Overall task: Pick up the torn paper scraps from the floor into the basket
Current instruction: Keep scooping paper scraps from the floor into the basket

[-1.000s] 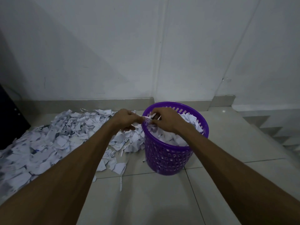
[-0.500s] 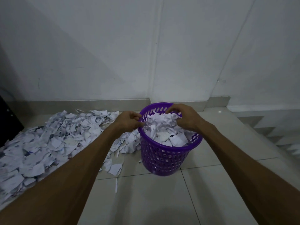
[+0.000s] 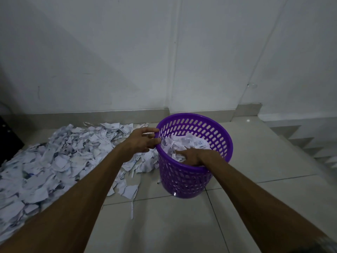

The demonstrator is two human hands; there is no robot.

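Head view: a tiled floor corner is seen from above, with both bare forearms reaching forward.
Basket: a purple perforated basket stands upright on the floor tiles, near the wall and just right of the paper pile.
Basket contents: crumpled white scraps in the basket are heaped inside, reaching below the rim on the far side.
Left hand: the left hand is placed at the basket's left rim — its fingers lie against the rim's outer edge and the thumb is above them; whether the rim is actually gripped cannot be told.
Right hand: the right hand is lowered inside the basket at its near side, palm down, with fingers laid flat and extended onto the paper there; nothing is seen pinched.
Hands together or apart: they are held apart, with the basket's left rim between them.
Floor scraps: a wide pile of torn paper scraps is spread over the floor to the left of the basket, touching its left side at the base.
Strays: a few loose pieces and one thin strip are left on the tiles — just in front of the pile's near edge.
Left edge: a dark object is partly seen beside the pile.
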